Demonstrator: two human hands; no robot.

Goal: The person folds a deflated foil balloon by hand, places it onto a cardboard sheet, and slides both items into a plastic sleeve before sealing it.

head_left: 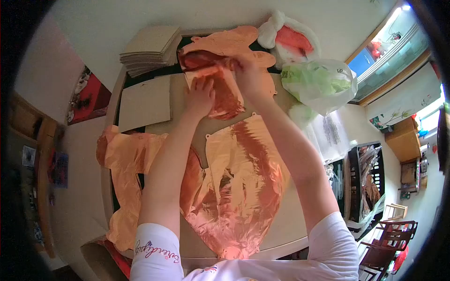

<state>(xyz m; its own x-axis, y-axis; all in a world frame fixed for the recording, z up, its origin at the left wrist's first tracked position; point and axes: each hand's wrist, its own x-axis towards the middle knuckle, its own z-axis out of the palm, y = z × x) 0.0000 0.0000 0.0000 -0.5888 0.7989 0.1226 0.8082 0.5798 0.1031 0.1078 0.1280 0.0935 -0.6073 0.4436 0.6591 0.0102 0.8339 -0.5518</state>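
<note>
A rose-gold foil balloon [224, 89], flat and partly folded, lies at the far middle of the table under both hands. My left hand [201, 97] rests on its left side with the fingers spread. At the upper right edge of the fold, my right hand [248, 75] has its fingers bent around the foil; the fingertips are slightly blurred. Closer to me, a large flat foil balloon [239, 182] with small tabs spreads toward my shirt. Another flat foil balloon [124, 187] lies along the left, partly covered by my left forearm.
Stacked grey-beige boards [150, 47] stand at the back left, with a single board [145, 103] in front. More foil [234, 38] lies at the back. A white and red plush item [293, 40] and a plastic bag [321, 84] sit right. A black basket [368, 182] holds plastic-wrapped things.
</note>
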